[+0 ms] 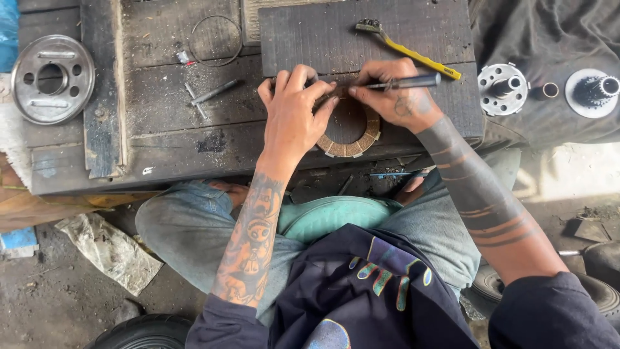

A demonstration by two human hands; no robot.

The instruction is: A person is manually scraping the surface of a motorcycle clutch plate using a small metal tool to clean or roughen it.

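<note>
My left hand pins the disc flat to the table for steadiness; my right hand, over the disc, pinches the pen.

Soft even daylight, faint shadows, sharp focus, slight wide-angle edge stretch.

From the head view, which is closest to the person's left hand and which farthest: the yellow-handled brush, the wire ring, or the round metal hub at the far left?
Measured from the left hand:
1. Wire ring, up and to its left on the bench.
2. Yellow-handled brush, up and to its right, beyond the right hand.
3. Round metal hub, at the bench's far left edge.
</note>
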